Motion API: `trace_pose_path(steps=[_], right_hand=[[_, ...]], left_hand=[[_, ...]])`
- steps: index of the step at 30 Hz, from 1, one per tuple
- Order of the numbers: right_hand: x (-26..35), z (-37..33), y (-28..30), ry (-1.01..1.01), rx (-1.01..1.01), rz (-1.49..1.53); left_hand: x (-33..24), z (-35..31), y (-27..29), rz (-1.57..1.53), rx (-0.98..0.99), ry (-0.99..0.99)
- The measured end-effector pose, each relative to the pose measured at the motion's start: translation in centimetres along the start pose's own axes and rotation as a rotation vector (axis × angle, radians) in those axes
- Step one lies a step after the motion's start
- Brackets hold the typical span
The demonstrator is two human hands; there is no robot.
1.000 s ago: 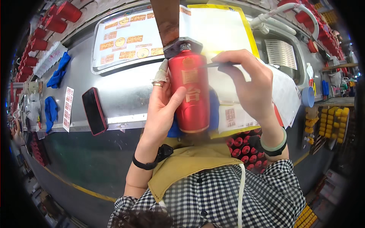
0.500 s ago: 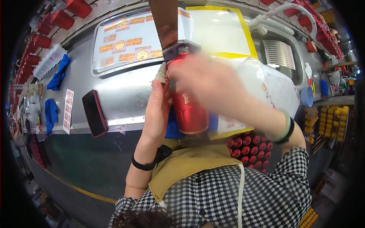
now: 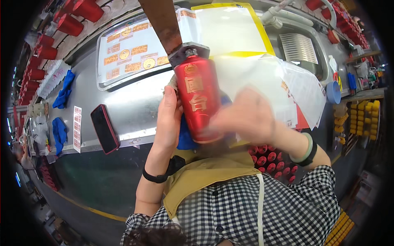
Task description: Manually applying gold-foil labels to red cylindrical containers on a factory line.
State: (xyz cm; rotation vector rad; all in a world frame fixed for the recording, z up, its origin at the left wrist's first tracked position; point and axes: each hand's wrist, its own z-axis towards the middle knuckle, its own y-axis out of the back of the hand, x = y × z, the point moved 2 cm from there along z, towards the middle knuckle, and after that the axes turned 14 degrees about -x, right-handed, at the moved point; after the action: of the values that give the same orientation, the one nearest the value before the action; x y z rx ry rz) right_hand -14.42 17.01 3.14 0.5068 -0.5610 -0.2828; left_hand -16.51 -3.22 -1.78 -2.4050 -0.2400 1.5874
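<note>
A glossy red bottle (image 3: 199,98) with raised gold characters lies in front of me, its neck at a dark metal holder (image 3: 188,52) on a brown bar (image 3: 162,24). My left hand (image 3: 167,121) is closed along the bottle's left side, thumb pointing up and the other fingers mostly hidden behind it. A pale, wrinkled covering or scrap (image 3: 173,83) shows by its fingertips. My right hand (image 3: 246,117) is smeared by motion at the bottle's lower right, so its grip is unclear. Blue cloth (image 3: 186,138) shows beneath the bottle.
Left on the metal bench lie a phone (image 3: 104,128), a label strip (image 3: 77,129) and blue cloths (image 3: 60,135). Behind are a tray (image 3: 99,74) with gold decal sheets and a yellow-edged sheet (image 3: 230,28). At right stand a sink (image 3: 324,61) and a blue cup (image 3: 333,92).
My right hand has swept from the bottle's neck down to its lower right end, uncovering the gold characters. My left hand stays at the bottle's left side. The whole view has shifted slightly.
</note>
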Motion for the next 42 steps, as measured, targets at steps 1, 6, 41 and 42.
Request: trace_pose_path(steps=[1, 6, 41, 42], right_hand=[[-0.9, 0.6, 0.1, -0.047, -0.182, -0.083], [-5.0, 0.3, -0.9, -0.322, -0.263, -0.125], [-2.4, -1.5, -0.1, -0.049, -0.211, -0.254], [-2.2, -2.5, -0.4, -0.039, -0.191, -0.282]], left_hand=[[-0.2, 0.0, -0.1, 0.003, 0.000, -0.001], [-0.1, 0.1, -0.7, 0.012, -0.029, 0.013], [1.2, -0.6, -0.8, 0.127, -0.092, -0.250], [1.1, -0.6, -0.7, 0.125, -0.090, -0.239]])
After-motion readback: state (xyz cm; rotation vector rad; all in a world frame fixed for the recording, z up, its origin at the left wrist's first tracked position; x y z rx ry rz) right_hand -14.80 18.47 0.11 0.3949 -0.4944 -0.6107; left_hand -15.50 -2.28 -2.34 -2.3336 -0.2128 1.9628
